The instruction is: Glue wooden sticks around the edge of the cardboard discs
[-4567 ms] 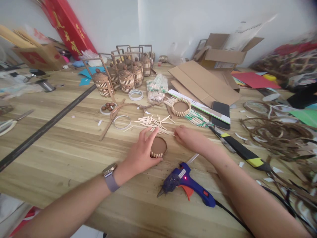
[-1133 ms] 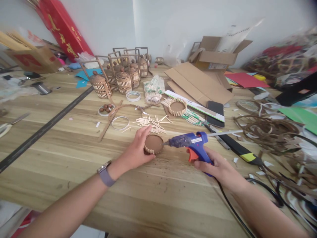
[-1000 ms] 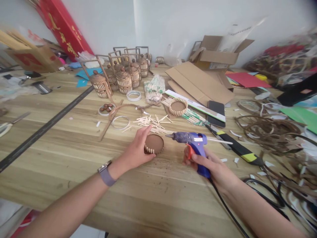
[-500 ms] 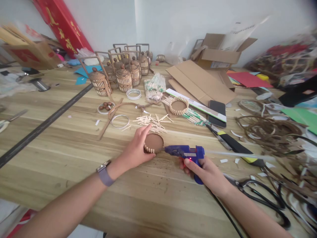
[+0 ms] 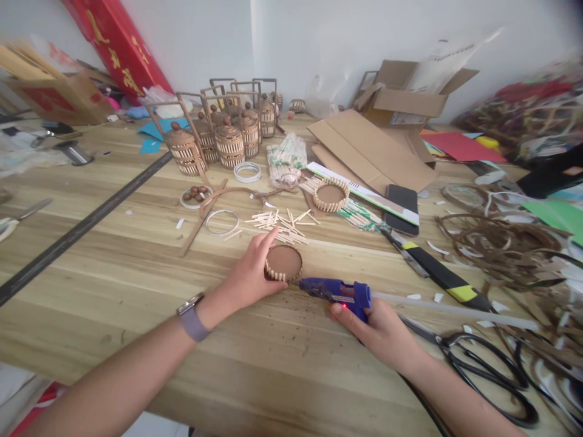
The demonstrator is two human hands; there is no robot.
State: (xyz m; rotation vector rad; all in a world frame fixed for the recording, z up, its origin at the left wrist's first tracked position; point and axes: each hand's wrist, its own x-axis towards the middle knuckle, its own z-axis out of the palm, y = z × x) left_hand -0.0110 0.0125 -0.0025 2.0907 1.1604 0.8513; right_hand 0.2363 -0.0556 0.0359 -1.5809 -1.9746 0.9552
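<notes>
At the near right of the table (image 5: 255,376), black scissors (image 5: 449,347) lie with their handles toward the edge, probably to stay within reach of the right side. Just beyond them, the right hand (image 5: 385,331) grasps the glue gun (image 5: 334,290) by its handle, thumb uppermost; trigger position is hidden. The gun is held nearly level, apparently so that its nozzle (image 5: 295,282) meets the rim from outside; the tip is at or just beside the near right of the rim, and contact cannot be confirmed. The glue stick (image 5: 455,311) projects rearward from the gun.

The cup (image 5: 283,262) rests base-down on the table, between the left hand (image 5: 250,267) and the nozzle. The left hand grips it from the left, thumb at the near edge, fingers at the far side, which seems to brace it and leave the right rim accessible. Pegs (image 5: 274,276) stand along the near left rim.

Loose sticks (image 5: 282,227) lie just past the cup, presumably for easy pickup. Farther right are a knife (image 5: 446,276) and a second cup (image 5: 331,194), its rim ringed with pegs. At the rear, lidded baskets (image 5: 230,142) stand grouped, seemingly to free the working area, with an open box (image 5: 410,103) against the wall
</notes>
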